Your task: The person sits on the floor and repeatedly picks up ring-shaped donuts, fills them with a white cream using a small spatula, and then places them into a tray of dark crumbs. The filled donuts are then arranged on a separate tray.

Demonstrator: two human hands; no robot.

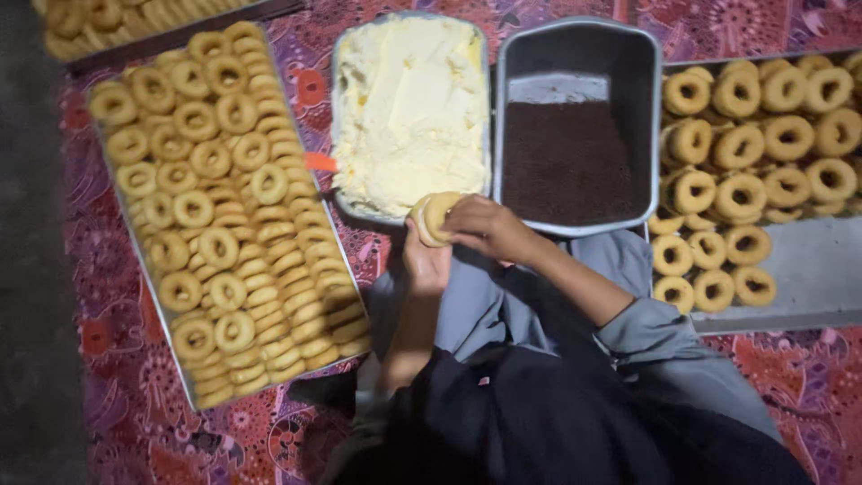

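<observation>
A plain ring doughnut (434,216) is held on edge between both hands, just in front of the near rim of the cream pan. My left hand (426,259) grips it from below and behind. My right hand (486,226) closes over its right side, fingers curled on the ring. Straight ahead sits a metal pan (336,54) filled with pale yellow cream (409,103). To its right stands a grey metal pan (652,108) holding dark chocolate sprinkles (566,162) in its near half.
A long tray (171,332) packed with several plain doughnuts (215,171) lies on the left. Another tray (799,269) with several doughnuts (763,135) lies on the right, its near part bare. A red patterned cloth (135,422) covers the floor. An orange handle (321,163) pokes from the cream pan.
</observation>
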